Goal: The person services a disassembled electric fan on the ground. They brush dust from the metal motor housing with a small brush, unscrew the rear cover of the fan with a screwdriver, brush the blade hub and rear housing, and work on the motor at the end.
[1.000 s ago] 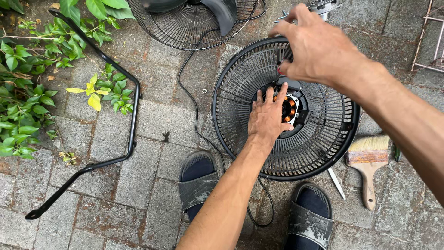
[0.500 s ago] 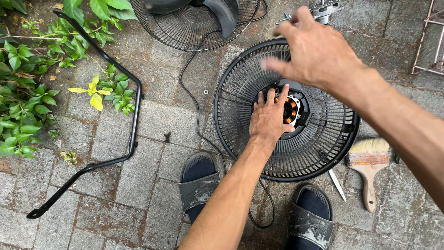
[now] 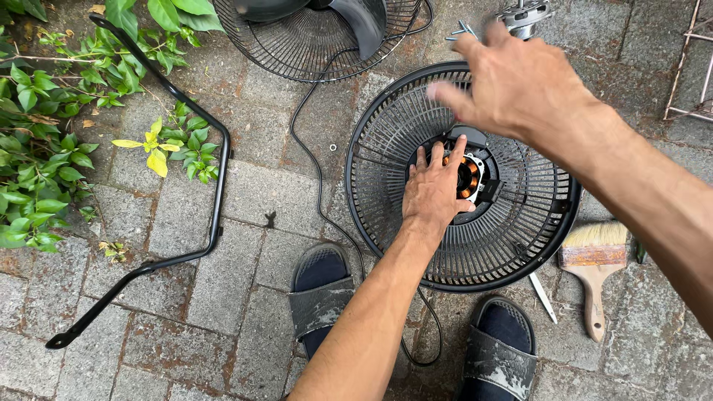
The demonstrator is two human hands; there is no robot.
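The round black fan grille (image 3: 512,252) lies flat on the paving stones (image 3: 223,289), just ahead of the person's two dark sandals (image 3: 321,293). At its centre sits the exposed fan motor (image 3: 469,177), copper windings showing inside a pale housing.

The left hand (image 3: 433,191) rests palm-down on the motor's left side, fingers spread slightly apart and laid flat, gripping nothing. The right hand (image 3: 512,83) hovers above the upper rim of the grille, clear of it, fingers loosely extended and apart, holding nothing; its fingertips are motion-blurred.

A black power cable (image 3: 316,160) runs from the top of the frame down past the grille's left edge and loops between the sandals.

No packages, printed labels or signs are visible. The only dish-like item is a second fan grille (image 3: 297,44) at the top edge, with a dark fan blade (image 3: 364,22) lying in it.

A wooden-handled paintbrush (image 3: 594,260) with pale bristles lies just right of the grille. A bent black metal stand tube (image 3: 215,193) lies well to the left, beside green leafy plants (image 3: 44,141). A small metal part (image 3: 523,15) lies at the top, beyond the right hand; its kind cannot be determined.
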